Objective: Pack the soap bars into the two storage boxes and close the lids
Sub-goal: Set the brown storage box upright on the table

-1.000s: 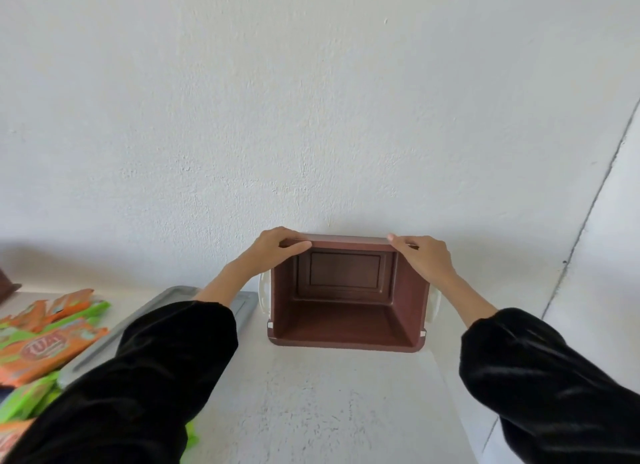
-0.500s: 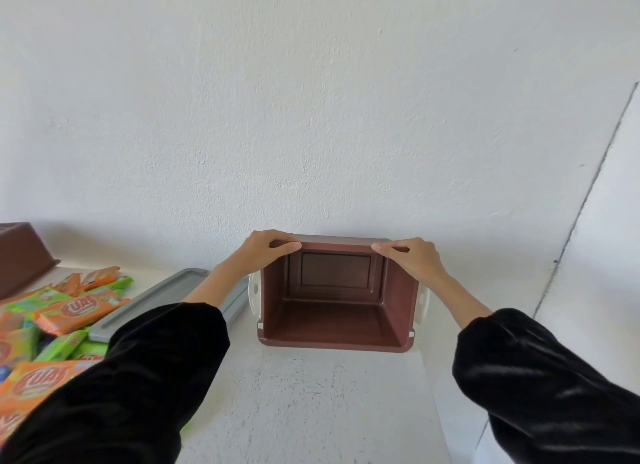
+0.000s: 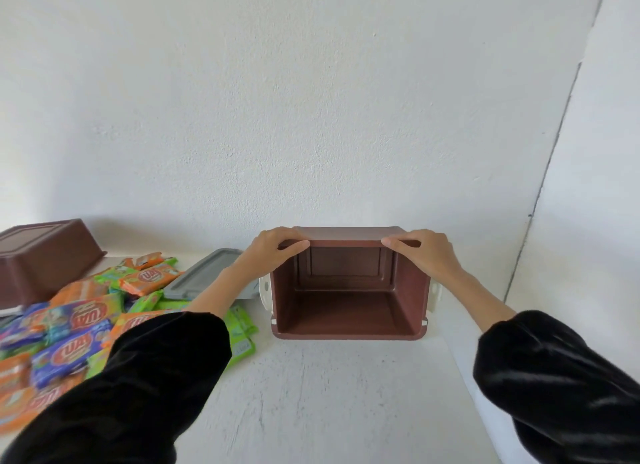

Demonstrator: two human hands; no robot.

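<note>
- Left hand (image 3: pixel 273 252) and right hand (image 3: pixel 427 252) each grasp the upper edge of the box (image 3: pixel 346 311), fingers over it, thumbs under
- The box lies tipped on the table (image 3: pixel 329 394), near the wall, its mouth facing the person; I judge it should be rolled back onto its base, both hands moving evenly
- It holds nothing
- The second box (image 3: pixel 45 255), far left, looks upside down, so nothing can be inside
- Soaps (image 3: pixel 79 321) lie heaped loose at left, beside the grey lid (image 3: pixel 204 273)

A white, rough-plastered wall (image 3: pixel 311 99) is seen behind, lit softly and evenly. At the right, a second white wall (image 3: pixel 606 186) is set off by a thin dark seam (image 3: pixel 549 158). Below, a white speckled tabletop (image 3: pixel 329 401) is spread.
</note>
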